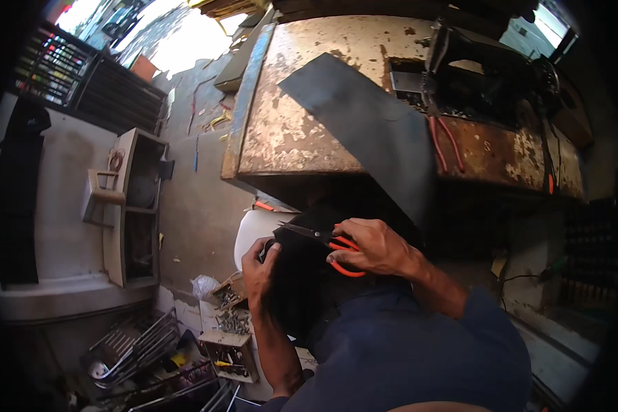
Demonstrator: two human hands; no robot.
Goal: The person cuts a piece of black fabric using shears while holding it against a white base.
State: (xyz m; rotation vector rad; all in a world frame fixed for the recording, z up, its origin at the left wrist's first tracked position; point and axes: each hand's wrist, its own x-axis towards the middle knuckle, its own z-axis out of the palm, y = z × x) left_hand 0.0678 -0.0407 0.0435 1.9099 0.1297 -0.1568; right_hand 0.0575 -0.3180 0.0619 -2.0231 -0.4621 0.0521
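My right hand [374, 247] is closed round the orange handles of a pair of scissors [312, 233]. Their blades point left, slightly parted, over black material [299, 275] on my lap. At the material's left edge, my left hand [259, 268] pinches it between thumb and fingers, just below the blade tips. Dark shadow hides most of the material's outline. Beyond my hands, a long dark grey sheet [364, 113] lies slantwise on the worn table [288, 144] and hangs over its front edge.
A black sewing machine [487, 82] stands at the table's right, with red-handled pliers [446, 144] by it. A white seat [250, 230] is left of my lap. Drawers of small parts [230, 353] and metal frames [134, 347] sit lower left. An open cabinet [137, 206] lines the left wall.
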